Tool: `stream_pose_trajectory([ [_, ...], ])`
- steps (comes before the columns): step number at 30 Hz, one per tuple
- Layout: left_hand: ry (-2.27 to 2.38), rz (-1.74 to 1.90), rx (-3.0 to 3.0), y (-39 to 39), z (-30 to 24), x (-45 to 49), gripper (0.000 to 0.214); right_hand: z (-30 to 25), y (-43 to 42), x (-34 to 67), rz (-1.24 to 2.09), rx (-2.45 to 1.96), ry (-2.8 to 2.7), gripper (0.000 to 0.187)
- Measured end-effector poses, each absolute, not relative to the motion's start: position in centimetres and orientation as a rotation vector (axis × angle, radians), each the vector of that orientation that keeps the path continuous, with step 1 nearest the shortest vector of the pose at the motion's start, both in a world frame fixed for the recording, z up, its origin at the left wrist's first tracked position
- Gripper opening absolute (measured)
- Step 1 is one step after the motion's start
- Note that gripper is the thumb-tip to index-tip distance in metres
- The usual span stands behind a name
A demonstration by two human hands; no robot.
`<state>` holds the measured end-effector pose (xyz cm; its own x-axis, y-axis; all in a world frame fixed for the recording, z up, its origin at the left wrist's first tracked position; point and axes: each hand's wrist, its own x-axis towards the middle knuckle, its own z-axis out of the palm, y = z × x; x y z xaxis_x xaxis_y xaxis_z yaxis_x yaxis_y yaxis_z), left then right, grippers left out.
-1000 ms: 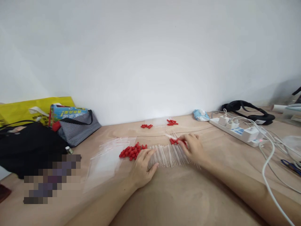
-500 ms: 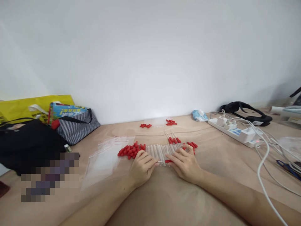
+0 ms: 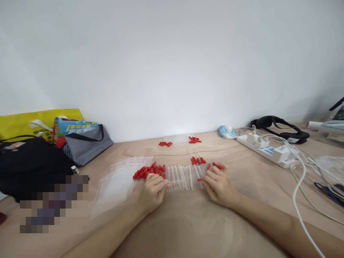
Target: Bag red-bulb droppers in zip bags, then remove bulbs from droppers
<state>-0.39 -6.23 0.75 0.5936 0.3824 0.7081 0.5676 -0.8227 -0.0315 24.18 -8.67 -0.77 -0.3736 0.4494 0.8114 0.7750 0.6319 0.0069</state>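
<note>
My left hand (image 3: 154, 189) pinches one end of a thin clear glass tube (image 3: 176, 182), which points sideways to the right. In the fingers of my right hand (image 3: 219, 184) is a red rubber bulb (image 3: 199, 179), its tip showing on the left side. Between the hands lies a row of clear glass tubes (image 3: 178, 173), side by side on the table. A pile of red rubber bulbs (image 3: 145, 172) sits just beyond my left hand. Past the row, a few droppers (image 3: 198, 161) with red bulbs lie with their thin tubes pointing away.
Clear zip bags (image 3: 115, 186) lie at the left. Near the wall are another clear bag (image 3: 176, 139) and small groups of red bulbs (image 3: 165, 143). A power strip (image 3: 264, 150) with white cables, a black headset (image 3: 282, 130) and a blue tissue pack (image 3: 227, 132) are at the right.
My hands have moved apart, left hand leftward and right hand rightward. The tube and the red bulb, close together between the hands before, are now separated.
</note>
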Motion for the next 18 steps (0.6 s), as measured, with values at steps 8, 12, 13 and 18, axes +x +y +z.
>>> stream_pose_trajectory([
  [8, -1.046, -1.137, -2.620, -6.2, 0.0, 0.3, 0.030, -0.5, -5.4, 27.8, -0.407, -1.413, -1.636, 0.024],
  [12, -0.995, -1.213, -2.542, -5.5, 0.5, 2.1, 0.033, -1.0, -4.4, 29.5, -0.275, -1.618, -1.505, 0.026],
  [13, -0.967, -1.230, -2.524, -5.3, 0.8, 2.6, 0.032, -1.1, -4.2, 29.9, -0.204, -1.665, -1.479, 0.027],
  [18, -0.927, -1.213, -2.477, -4.5, 1.7, 4.7, 0.024, -1.2, -3.7, 30.8, 0.117, -1.822, -1.345, 0.027],
])
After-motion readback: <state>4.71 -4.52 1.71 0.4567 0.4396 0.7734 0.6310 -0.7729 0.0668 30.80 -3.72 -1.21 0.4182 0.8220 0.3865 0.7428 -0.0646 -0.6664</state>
